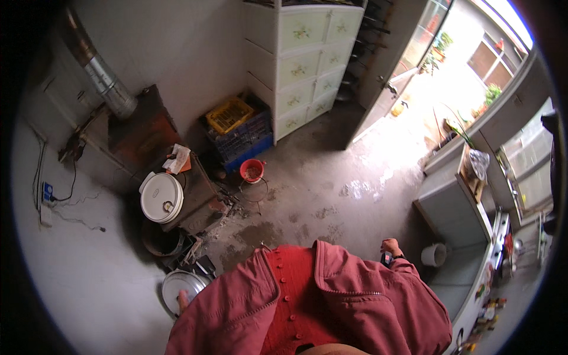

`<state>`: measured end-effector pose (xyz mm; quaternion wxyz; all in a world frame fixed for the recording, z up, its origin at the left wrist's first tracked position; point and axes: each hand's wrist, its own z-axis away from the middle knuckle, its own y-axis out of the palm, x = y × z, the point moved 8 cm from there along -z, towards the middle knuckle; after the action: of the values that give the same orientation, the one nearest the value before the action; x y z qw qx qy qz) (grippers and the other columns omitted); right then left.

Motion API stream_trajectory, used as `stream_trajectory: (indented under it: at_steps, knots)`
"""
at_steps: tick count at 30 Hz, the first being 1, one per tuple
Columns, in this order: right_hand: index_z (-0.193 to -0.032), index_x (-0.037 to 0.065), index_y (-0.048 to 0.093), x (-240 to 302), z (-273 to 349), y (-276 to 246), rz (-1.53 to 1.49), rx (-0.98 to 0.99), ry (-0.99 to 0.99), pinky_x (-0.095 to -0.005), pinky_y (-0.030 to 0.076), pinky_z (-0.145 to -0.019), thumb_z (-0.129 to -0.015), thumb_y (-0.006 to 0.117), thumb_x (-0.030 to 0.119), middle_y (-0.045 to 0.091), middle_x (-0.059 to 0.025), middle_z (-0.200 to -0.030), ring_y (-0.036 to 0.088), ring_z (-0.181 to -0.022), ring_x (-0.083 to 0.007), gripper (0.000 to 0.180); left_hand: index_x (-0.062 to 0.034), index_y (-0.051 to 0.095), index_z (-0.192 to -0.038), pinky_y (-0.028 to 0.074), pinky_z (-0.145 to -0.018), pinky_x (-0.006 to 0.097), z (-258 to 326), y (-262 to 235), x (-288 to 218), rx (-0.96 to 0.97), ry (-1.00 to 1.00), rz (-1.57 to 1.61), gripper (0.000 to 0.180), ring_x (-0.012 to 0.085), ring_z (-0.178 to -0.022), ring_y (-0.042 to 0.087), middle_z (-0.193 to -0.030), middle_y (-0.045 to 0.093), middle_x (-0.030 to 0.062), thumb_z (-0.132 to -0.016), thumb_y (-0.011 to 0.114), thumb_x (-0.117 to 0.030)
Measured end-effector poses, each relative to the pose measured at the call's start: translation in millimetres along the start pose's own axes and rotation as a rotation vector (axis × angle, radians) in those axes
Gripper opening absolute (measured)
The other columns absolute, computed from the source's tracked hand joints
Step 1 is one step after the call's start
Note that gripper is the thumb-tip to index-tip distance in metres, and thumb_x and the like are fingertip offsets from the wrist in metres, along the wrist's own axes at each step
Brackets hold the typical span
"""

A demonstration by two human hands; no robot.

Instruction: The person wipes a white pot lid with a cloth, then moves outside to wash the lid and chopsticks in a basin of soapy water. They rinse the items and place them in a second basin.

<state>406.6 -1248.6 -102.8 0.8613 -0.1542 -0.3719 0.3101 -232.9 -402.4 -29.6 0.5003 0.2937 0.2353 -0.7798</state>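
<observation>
your left hand is at the near edge of a round silver metal lid, low by the white wall on your left; the fingers overlap its rim, but you cannot tell from here whether they are clamped on it or only resting there. your right hand hangs out to the other side above the grey concrete floor, its fingers looking curled in, though the view is too small to tell if they close on anything; a round white plastic bucket is near it. the floor shows dark patches in front of you and a wet shine toward the pale, glass-paned door, which stands open to bright daylight. beyond the lid, a round white plastic tub with a lid sits on a low brown surface, with dark debris scattered at its foot. behind that is a boxy rust-brown metal stove, a silver metal pipe rising from it. farther along the wall, a yellow plastic crate lies on blue plastic crates, beside a tall white drawer cabinet with floral fronts. a small red plastic bowl is just in front of the crates. on your right, a pale panelled counter runs below the windows.
</observation>
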Motion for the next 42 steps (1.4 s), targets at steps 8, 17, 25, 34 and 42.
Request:
stream_trajectory:
  at_steps: [8, 17, 25, 34, 42]
  knots:
    - [-0.121, -0.004, 0.058, -66, 143, 56, -0.308, 0.090, 0.141, -0.0460, 0.057, -0.070, -0.085, 0.059, 0.008, 0.069, -0.0154, -0.097, 0.068, -0.085, -0.0314, 0.038, -0.0178, 0.046, -0.133, 0.051, -0.051, 0.039, -110, 118, -159, 0.342, 0.190, -0.028, 0.044, 0.0235, -0.071, 0.060, -0.101, 0.059, 0.0102, -0.091, 0.054, -0.013]
    - [-0.106, -0.001, 0.061, -169, 231, 134, -0.622, -0.059, 0.245, -0.0476, 0.056, -0.057, -0.085, 0.057, 0.005, 0.065, -0.0179, -0.077, 0.067, -0.062, -0.0351, 0.022, -0.0034, 0.062, -0.107, 0.051, -0.064, 0.031, -157, 180, -135, 0.633, 0.043, -0.604, 0.026, 0.0150, -0.074, 0.060, -0.091, 0.064, 0.0052, -0.084, 0.066, -0.016]
    - [-0.098, 0.002, 0.065, -213, 221, 155, -0.309, -0.230, 0.185, -0.0398, 0.054, -0.053, -0.078, 0.064, 0.001, 0.066, -0.0126, -0.075, 0.066, -0.060, -0.0255, 0.020, -0.0047, 0.062, -0.109, 0.051, -0.066, 0.031, -126, 309, -92, 0.676, 0.062, -1.038, 0.027, 0.0158, -0.076, 0.061, -0.093, 0.065, 0.0055, -0.083, 0.065, -0.014]
    - [-0.100, 0.015, 0.073, -181, 199, 101, -0.416, -0.337, 0.321, -0.0358, 0.057, -0.068, -0.078, 0.061, 0.013, 0.073, -0.0061, -0.087, 0.070, -0.074, -0.0211, 0.025, -0.0062, 0.062, -0.111, 0.052, -0.069, 0.032, -46, 523, -81, 0.921, 0.191, -1.187, 0.029, 0.0166, -0.079, 0.061, -0.094, 0.065, 0.0059, -0.082, 0.065, -0.011]
    - [-0.098, 0.007, 0.069, -202, 216, 59, -0.694, -0.381, 0.311, -0.0348, 0.053, -0.052, -0.080, 0.062, 0.005, 0.068, -0.0073, -0.076, 0.064, -0.057, -0.0199, 0.019, -0.0075, 0.062, -0.113, 0.052, -0.071, 0.032, 9, 642, -60, 0.999, 0.246, -1.307, 0.032, 0.0173, -0.082, 0.062, -0.096, 0.066, 0.0062, -0.081, 0.064, -0.008]
